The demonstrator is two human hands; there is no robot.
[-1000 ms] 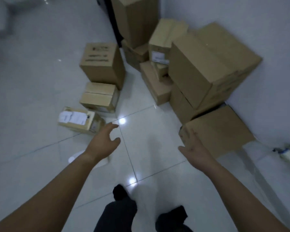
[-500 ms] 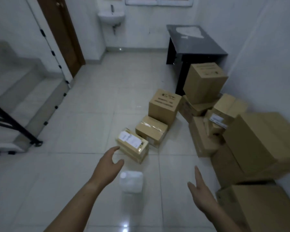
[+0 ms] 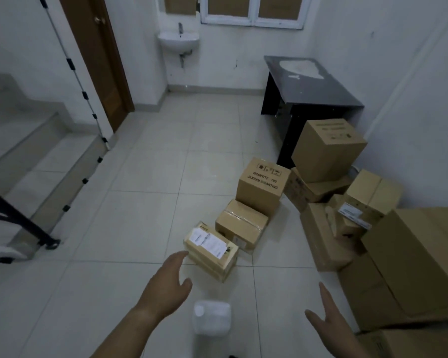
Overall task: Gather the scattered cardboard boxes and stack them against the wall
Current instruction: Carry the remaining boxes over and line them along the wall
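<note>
Three loose cardboard boxes lie in a row on the tiled floor: a small labelled box nearest me, a taped flat box behind it, and a taller printed box farthest. A pile of stacked boxes runs along the right wall, topped at the far end by a large box. My left hand hovers open just short of the labelled box, fingertips near its left corner. My right hand is open, low, empty, to the left of the wall pile.
A translucent plastic jug stands on the floor between my hands. A black table sits in the far right corner. Steps with a black railing rise at left; a brown door and a wall sink lie beyond.
My view has lifted from the floor near the pile to the whole room. Both hands stay open and empty; the left has come closer to the labelled box.
</note>
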